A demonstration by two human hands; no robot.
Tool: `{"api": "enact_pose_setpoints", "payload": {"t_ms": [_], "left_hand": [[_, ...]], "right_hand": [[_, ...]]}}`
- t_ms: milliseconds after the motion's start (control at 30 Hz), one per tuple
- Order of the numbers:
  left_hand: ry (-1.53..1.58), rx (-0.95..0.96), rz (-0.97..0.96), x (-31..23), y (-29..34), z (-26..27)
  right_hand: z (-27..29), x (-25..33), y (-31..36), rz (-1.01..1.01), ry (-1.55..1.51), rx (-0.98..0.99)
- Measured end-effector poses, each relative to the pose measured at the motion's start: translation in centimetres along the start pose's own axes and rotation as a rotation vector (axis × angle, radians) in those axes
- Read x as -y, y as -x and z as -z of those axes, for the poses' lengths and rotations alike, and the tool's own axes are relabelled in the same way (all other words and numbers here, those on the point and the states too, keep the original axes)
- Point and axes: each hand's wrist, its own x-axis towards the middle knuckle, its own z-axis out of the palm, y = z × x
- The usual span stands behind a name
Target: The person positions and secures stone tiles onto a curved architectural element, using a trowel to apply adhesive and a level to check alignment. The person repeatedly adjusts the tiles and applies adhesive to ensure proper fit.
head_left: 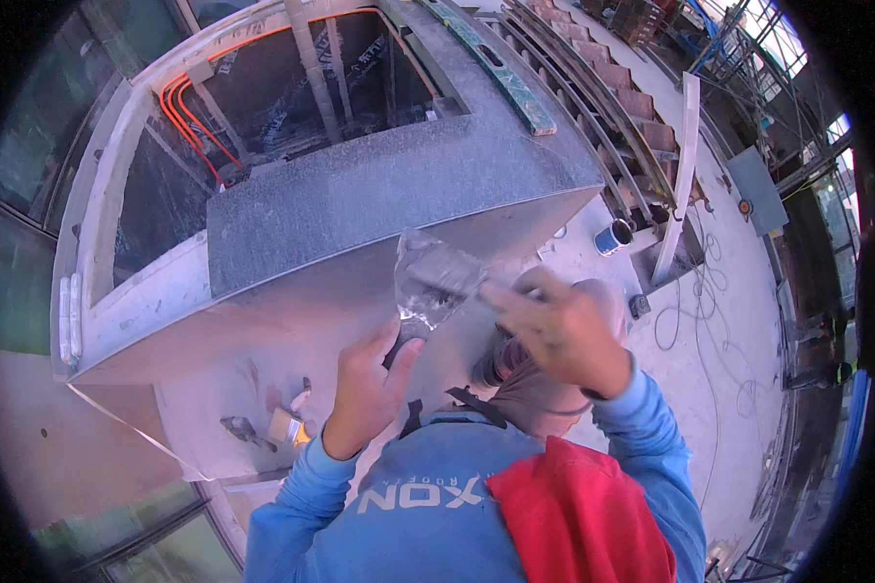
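Observation:
A wide putty knife (447,264) with grey paste smeared on its blade is in front of the grey slab's edge. My left hand (365,394) is closed round its dark handle, thumb toward the blade. My right hand (574,335), smeared by motion, is closed on a second, narrower scraper whose tip overlaps the wide blade; fingers hide most of its handle. Whether the two blades touch, I cannot tell. Both hands are above my bent legs, just short of the grey stone slab (360,185).
A green spirit level (501,73) lies on the slab, beside an open cavity with orange conduit (180,107). A paintbrush (288,428) and a scraper (248,433) lie below left. Right are a small bucket (612,237), a cable (710,301) and metal stairs (617,83).

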Motion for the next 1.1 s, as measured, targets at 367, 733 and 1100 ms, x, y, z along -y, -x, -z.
{"api": "enact_pose_setpoints", "payload": {"t_ms": [367,733,1100], "left_hand": [[0.01,0.025,0.005,0.2,-1.1,-0.1],[0.13,0.046,0.126,0.4,-1.2,-0.3],[0.451,0.253,0.247,0.1,-1.6,1.7]], "right_hand": [[1.0,-0.6,0.2,0.02,0.073,-0.11],[1.1,-0.1,-0.1,0.01,0.12,-0.024],[4.6,-6.1,-0.4,0.013,-0.452,-0.138]]}}
